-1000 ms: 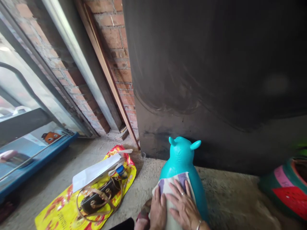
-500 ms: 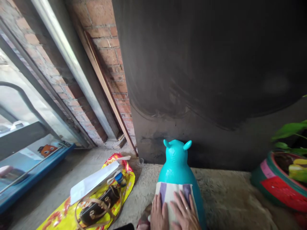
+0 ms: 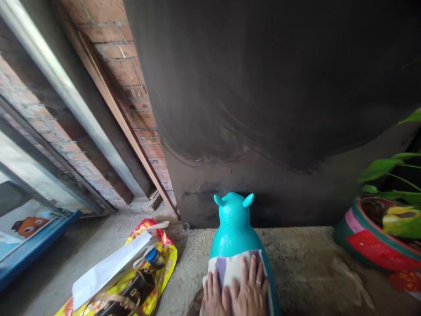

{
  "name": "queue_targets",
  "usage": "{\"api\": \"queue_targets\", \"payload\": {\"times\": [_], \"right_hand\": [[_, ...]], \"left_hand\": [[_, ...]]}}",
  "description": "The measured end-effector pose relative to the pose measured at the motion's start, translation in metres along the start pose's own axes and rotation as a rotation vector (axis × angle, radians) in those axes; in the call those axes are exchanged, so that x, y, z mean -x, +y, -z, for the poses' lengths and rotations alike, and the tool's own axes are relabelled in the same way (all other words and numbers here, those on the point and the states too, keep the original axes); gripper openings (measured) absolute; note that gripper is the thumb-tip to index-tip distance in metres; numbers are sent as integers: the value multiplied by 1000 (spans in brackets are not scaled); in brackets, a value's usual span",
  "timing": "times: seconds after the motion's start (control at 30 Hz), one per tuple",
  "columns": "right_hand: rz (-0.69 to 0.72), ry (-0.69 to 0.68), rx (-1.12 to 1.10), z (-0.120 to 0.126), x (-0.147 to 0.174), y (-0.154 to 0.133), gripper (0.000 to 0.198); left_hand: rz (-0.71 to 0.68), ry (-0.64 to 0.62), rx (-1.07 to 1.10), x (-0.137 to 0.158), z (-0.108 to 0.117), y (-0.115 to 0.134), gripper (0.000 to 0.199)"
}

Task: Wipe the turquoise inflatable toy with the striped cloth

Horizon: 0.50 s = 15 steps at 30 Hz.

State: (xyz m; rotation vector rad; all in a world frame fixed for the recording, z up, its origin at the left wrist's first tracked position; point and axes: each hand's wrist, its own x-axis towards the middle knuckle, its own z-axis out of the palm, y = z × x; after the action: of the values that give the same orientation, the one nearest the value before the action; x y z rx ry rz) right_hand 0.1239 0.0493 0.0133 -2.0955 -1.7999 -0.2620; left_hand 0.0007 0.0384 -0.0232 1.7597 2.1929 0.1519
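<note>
A teal inflatable animal toy with two small ears stands in front of me, its head toward the black board. Over its back lies a white cloth with purple stripes. My left hand rests flat on the cloth's left part, fingers stretched out. Beside it my right hand, with a ring on one finger, presses flat on the cloth's right part. Both hands are open, and the toy's lower body is hidden beneath the cloth and hands.
On the left, a yellow and red bag lies on the concrete floor under white paper, a blue-lidded jar and a dark handbag. A blue-framed cart stands further left. A potted plant stands at right.
The view has turned slightly right, so the surroundings shift left. My right hand has moved a little up the cloth, which is now skewed, its right corner higher than its left.
</note>
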Motion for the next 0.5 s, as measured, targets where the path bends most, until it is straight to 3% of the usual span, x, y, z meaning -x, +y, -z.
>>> {"api": "queue_targets", "payload": {"times": [0.13,0.27,0.4,0.5], "right_hand": [[-11,-135,-37,6,-51,-10,68],[-46,-214,-61,9,-76,-15,70],[-65,-244,-103,13,-64,-9,69],[-101,-186,-90,1,-22,8,68]], "left_hand": [[31,65,34,-26,24,30,57],[-47,31,-12,-42,33,40,52],[-7,86,-16,-33,30,34,53],[-43,193,26,-9,23,29,53]]}}
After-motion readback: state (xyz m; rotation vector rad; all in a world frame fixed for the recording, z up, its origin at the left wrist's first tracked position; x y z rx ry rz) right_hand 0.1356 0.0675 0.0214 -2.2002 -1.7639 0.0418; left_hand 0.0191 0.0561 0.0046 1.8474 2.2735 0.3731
